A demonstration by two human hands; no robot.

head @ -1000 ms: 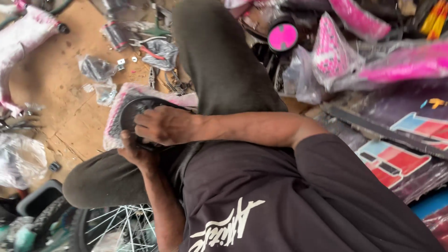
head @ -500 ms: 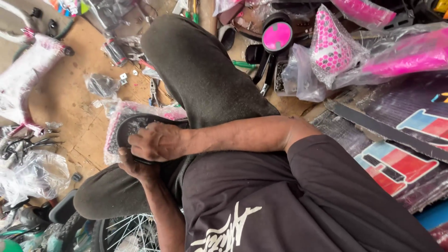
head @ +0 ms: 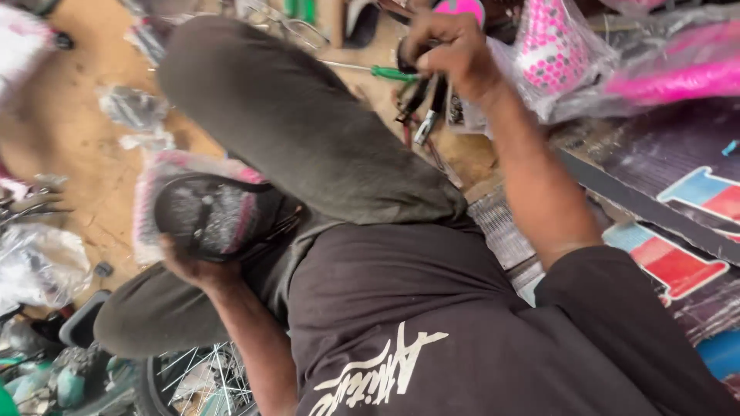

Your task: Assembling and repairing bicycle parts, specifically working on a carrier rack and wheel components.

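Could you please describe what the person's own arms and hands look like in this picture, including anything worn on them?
Both hands, the left hand and the right hand, are bare, without gloves. The forearms are bare too; short dark sleeves of a black T-shirt end near the elbows. No watch or rings can be made out.

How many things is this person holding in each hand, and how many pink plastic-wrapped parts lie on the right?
Black round part with pink packaging, in the left hand: 1
Bunch of dark tools, in the right hand: 1 bunch, pieces too blurred to count
Pink wrapped parts: 2 clearly visible
Total: 4
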